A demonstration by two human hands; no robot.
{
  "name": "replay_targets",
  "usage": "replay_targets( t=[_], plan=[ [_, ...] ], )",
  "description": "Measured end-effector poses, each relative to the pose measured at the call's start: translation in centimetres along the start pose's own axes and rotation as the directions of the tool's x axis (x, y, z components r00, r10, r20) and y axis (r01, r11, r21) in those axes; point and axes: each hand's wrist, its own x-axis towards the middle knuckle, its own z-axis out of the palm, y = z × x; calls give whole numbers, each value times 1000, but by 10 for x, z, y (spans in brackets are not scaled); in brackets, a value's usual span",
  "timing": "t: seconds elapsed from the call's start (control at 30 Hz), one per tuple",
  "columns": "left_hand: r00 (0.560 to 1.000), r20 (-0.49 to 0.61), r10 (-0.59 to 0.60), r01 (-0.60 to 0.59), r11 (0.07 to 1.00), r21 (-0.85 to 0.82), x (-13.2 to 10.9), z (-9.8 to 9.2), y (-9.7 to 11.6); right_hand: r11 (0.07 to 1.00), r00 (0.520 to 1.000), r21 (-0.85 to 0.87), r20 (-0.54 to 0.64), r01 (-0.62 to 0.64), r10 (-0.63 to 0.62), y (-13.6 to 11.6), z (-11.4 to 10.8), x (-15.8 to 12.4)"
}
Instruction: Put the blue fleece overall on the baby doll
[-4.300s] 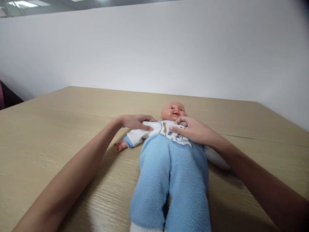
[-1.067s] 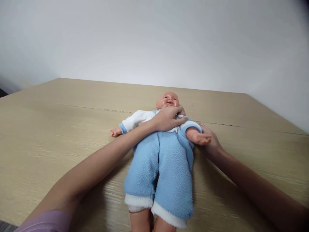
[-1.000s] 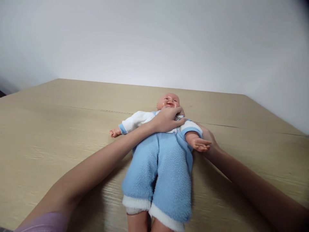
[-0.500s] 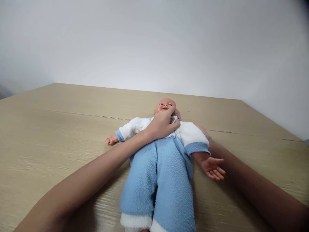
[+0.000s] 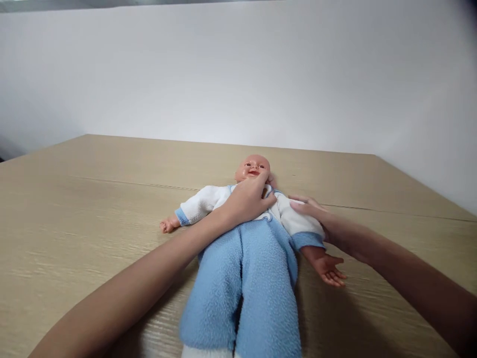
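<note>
A baby doll (image 5: 261, 258) with a bald head lies face up on the table, in a fleecy suit with a white top and blue trousers. My left hand (image 5: 249, 198) is closed over its upper chest and neck, the index finger against the cheek and the thumb by the collar. Some of its fingertips are hidden. On the right, my right hand (image 5: 311, 209) touches the doll's white sleeve (image 5: 300, 219), thumb lying along the sleeve's upper edge and a finger stretched out behind it. The other fingers are hidden by the sleeve.
The pale wooden table (image 5: 93, 209) has a thin seam running across it behind the doll's shoulders. A plain white wall (image 5: 238, 74) rises beyond its far edge.
My right hand has come up from behind the doll's sleeve, so its thumb and a finger now show. The left hand stays on the doll's neck. The view has shifted slightly.
</note>
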Motion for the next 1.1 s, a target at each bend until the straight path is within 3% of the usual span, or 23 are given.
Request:
replay_targets(
  t=[0.03,0.1,0.2,0.3,0.4,0.5,0.63,0.7,0.77,0.83,0.87,0.9,0.97,1.03,1.1],
  plan=[
    [1000,20,-1,1,1000,19,0,0,2,994,990,9,84,-113,111,-3,-7,-13],
    [999,37,8,-9,999,38,-1,-1,4,986,980,-61,119,-155,162,-8,-21,-39],
    [999,49,8,-11,998,62,-1,-2,6,971,997,-234,34,-55,64,-6,-43,-61],
    [998,58,7,-12,997,77,-1,-3,7,918,998,-395,-55,1,-25,11,-68,-63],
    [997,71,8,-14,996,83,-1,-4,7,943,993,-327,-113,-60,24,33,-87,-60],
    [998,66,26,-36,987,157,-1,-6,7,967,992,-253,-121,-11,-20,47,-92,-60],
    [994,36,100,-106,960,260,-1,-7,6,941,971,-325,-174,97,-161,53,-85,-62],
    [993,35,109,-114,949,295,-1,-8,7,857,931,-481,-193,187,-311,50,-80,-64],
    [994,33,101,-106,934,342,-2,-10,10,708,848,-641,-164,296,-503,44,-73,-68],
    [994,30,103,-107,921,375,-2,-12,14,593,762,-699,-106,400,-638,35,-61,-77],
    [993,27,112,-114,920,375,-2,-13,16,586,742,-677,-86,446,-665,30,-52,-81],
    [992,24,125,-125,923,364,-3,-15,17,620,753,-619,-71,482,-655,25,-43,-86],
    [988,10,155,-150,934,324,-3,-16,20,785,849,-398,-28,475,-528,15,-23,-94],
    [983,-5,186,-178,946,271,-2,-16,22,935,943,-120,72,333,-326,7,-4,-97],
    [979,5,206,-203,960,195,-2,-16,24,983,964,72,193,170,-181,2,10,-93]
  ],
)
